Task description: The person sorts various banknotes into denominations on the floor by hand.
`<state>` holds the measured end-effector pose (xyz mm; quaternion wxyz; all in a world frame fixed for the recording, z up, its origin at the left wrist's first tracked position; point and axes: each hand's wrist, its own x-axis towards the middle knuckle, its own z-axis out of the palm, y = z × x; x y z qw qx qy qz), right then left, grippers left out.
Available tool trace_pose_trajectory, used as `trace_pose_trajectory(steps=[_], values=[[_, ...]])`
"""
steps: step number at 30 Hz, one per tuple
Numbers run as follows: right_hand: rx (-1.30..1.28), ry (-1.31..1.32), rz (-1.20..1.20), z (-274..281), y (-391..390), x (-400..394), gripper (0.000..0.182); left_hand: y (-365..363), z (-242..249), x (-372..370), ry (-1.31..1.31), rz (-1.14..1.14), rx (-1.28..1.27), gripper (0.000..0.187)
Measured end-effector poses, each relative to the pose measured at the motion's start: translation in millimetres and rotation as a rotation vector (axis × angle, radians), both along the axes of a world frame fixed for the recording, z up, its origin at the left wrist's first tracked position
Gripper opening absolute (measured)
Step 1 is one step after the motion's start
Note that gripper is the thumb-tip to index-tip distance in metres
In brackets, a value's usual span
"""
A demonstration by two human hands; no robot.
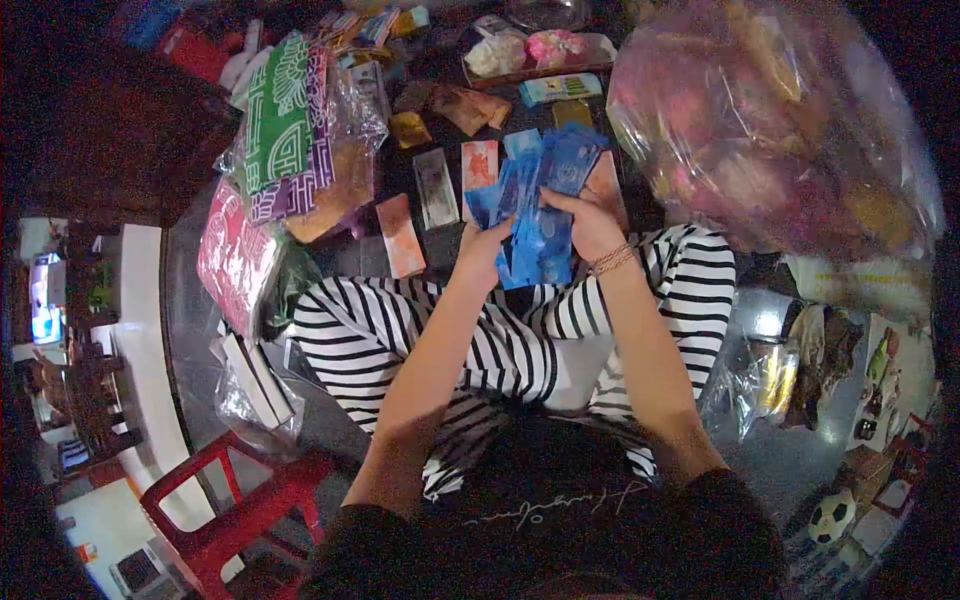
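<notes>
Both hands hold a loose, fanned bundle of blue paper notes (541, 225) above my crossed legs. My left hand (486, 250) closes on the bundle's left side. My right hand (585, 228), with a bracelet at its wrist, grips the right side, thumb lying on top. On the dark floor beyond lie a red-and-white note (480, 162), a grey note (436, 188) and an orange note (400, 235). Part of another orange paper (607, 185) shows behind my right hand. Farther off are brownish paper packets (470, 108) and a gold square (572, 114).
A large clear plastic bag (770, 120) of pink items bulges at the right. Green and purple patterned packs (285, 130) pile up at the left, over a pink pack (235, 250). A tray (540, 72) holds flower-like bundles. A red stool (230, 520) stands behind left.
</notes>
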<state>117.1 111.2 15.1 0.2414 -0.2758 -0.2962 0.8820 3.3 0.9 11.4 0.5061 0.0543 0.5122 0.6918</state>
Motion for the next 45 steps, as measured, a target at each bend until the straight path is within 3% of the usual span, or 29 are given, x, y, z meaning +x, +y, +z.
trace_pose_trajectory(steps=[8,12,14,21,32,34,36,38,42,43,44,45], values=[[0.111,-0.095,0.027,-4.8,4.5,-1.3,0.033,-1.5,1.6,-2.3,0.032,-0.047,-0.025,0.036],[0.182,-0.204,0.043,-4.6,7.3,0.9,0.037,-3.0,14.3,0.8,0.088,-0.235,-0.145,0.040],[0.205,-0.271,0.026,-8.8,8.3,1.2,0.034,-2.0,2.2,-1.6,0.169,-0.163,-0.050,0.040],[0.123,-0.100,0.033,-0.1,-0.9,-2.9,0.031,-1.0,-24.9,-8.5,0.138,-0.001,0.075,0.037],[0.183,-0.222,0.002,-26.6,5.8,-5.6,0.033,4.2,-20.2,-0.5,0.144,0.079,0.015,0.029],[0.409,-0.228,-0.272,-29.9,17.5,-1.2,0.032,4.3,-25.1,-6.1,0.147,0.082,0.064,0.029],[0.383,-0.280,-0.277,-34.0,31.3,6.2,0.032,2.0,-25.2,-12.3,-0.039,0.166,-0.093,0.026],[0.107,-0.058,-0.155,-28.3,38.8,12.3,0.040,1.1,-26.3,-14.6,-0.015,0.134,-0.109,0.025],[0.047,0.066,0.092,9.2,17.5,5.8,0.026,2.6,-20.8,-9.9,0.045,0.086,-0.127,0.026],[0.581,-0.084,0.198,-83.9,42.6,10.0,0.023,3.2,-17.9,-8.2,0.057,0.105,-0.114,0.026],[0.580,-0.084,0.200,-67.3,33.7,8.9,0.023,2.8,-18.4,-8.5,0.057,0.106,-0.115,0.026],[0.414,-0.076,0.203,-31.2,14.5,5.1,0.022,2.3,-19.0,-9.3,0.041,0.104,-0.081,0.029]])
